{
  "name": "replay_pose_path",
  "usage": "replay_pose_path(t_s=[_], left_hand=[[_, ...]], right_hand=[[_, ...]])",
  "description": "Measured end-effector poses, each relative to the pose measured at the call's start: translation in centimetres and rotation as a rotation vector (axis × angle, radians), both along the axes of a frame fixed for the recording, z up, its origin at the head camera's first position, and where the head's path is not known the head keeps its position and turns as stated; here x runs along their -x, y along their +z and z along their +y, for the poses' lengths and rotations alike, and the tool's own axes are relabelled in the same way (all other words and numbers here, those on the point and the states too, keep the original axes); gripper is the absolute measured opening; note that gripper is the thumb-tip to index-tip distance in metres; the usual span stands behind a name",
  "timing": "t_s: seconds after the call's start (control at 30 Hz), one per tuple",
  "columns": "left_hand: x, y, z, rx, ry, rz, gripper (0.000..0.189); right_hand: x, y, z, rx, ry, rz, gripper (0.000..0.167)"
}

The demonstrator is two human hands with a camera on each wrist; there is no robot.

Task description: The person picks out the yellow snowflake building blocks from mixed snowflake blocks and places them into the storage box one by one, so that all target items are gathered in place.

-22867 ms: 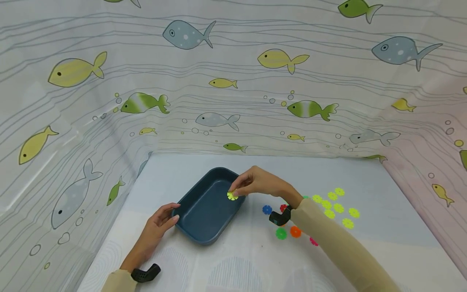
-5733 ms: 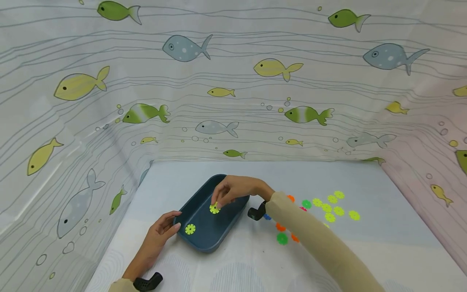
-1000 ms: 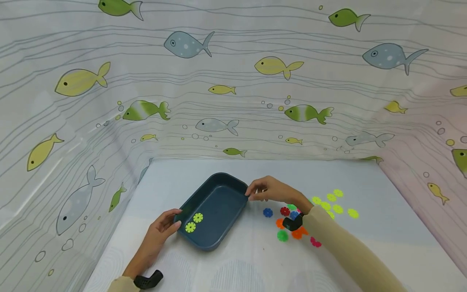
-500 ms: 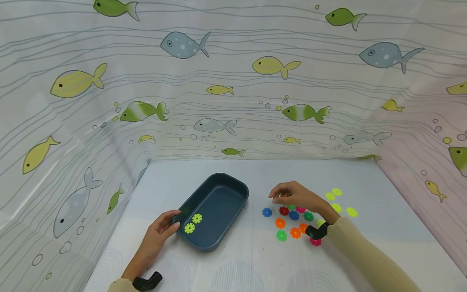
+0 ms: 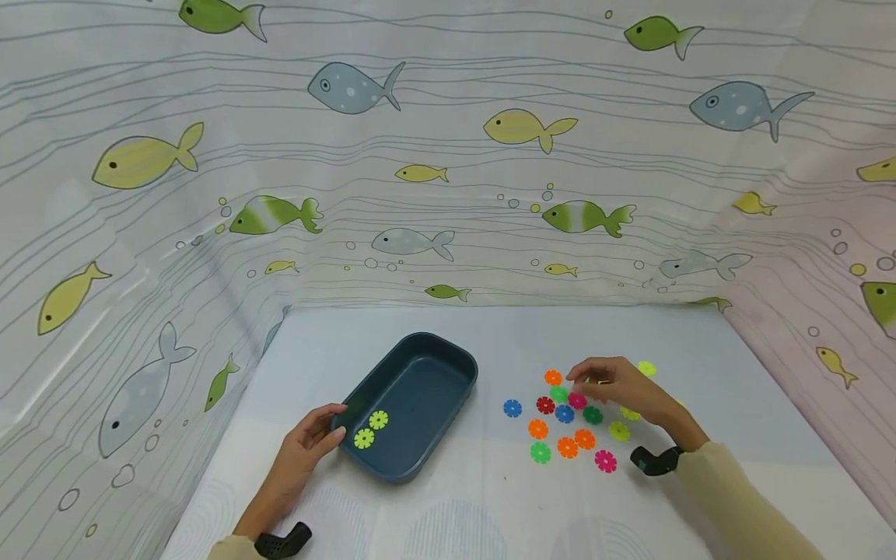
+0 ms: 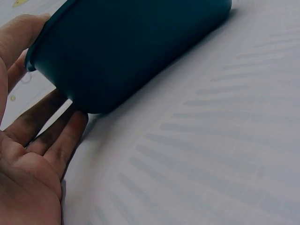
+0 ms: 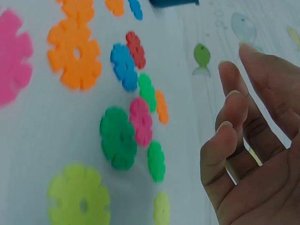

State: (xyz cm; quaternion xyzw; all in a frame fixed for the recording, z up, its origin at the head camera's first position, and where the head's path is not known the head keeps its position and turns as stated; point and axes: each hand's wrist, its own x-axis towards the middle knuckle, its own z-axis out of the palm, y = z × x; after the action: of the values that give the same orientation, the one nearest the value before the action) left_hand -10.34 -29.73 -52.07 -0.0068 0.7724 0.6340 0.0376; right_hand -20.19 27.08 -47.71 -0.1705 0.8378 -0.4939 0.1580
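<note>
My left hand [image 5: 302, 443] grips the near-left end of a dark blue plastic tray [image 5: 428, 389], thumb and forefinger at the rim. In the left wrist view, other fingers [image 6: 70, 133] bear against the outside of the tray wall [image 6: 126, 51]. Two yellow snowflake discs [image 5: 364, 439] lie flat inside, close to that hand. Over the loose discs at the right hovers my right hand [image 5: 626, 389], fingers loosely bent and holding nothing. A pink snowflake disc [image 5: 577, 401] lies just below its fingertips. The right wrist view shows this hand [image 7: 258, 131] apart from the discs.
Orange [image 5: 568, 447], blue [image 5: 512, 408], red and green snowflake discs [image 5: 540, 453] are scattered between the tray and my right arm. Several yellow discs [image 5: 619, 431] lie around and partly behind the right hand. Fish-printed sheets [image 5: 420, 194] enclose the white table surface [image 5: 448, 498].
Two yellow discs have come into the tray, which held none at first. My right hand has moved right, from the tray's rim to above the scattered discs. The left hand keeps its grip.
</note>
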Motion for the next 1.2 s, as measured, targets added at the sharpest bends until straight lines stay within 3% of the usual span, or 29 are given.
replay_pose_path(t_s=[0.3,0.9,1.2], left_hand=[[0.0,0.0,-0.1,-0.002,-0.004,0.005,0.05],[-0.1,-0.1,-0.2,-0.008,-0.01,0.009,0.05],[0.0,-0.1,-0.2,-0.013,-0.01,0.006,0.05]], right_hand=[[-1.8,-0.5,4.1,-0.06,-0.136,0.04,0.032],[-4.2,-1.4,10.7,-0.169,-0.348,0.025,0.048],[-4.4,-2.7,13.1,-0.262,-0.39,-0.013,0.059]])
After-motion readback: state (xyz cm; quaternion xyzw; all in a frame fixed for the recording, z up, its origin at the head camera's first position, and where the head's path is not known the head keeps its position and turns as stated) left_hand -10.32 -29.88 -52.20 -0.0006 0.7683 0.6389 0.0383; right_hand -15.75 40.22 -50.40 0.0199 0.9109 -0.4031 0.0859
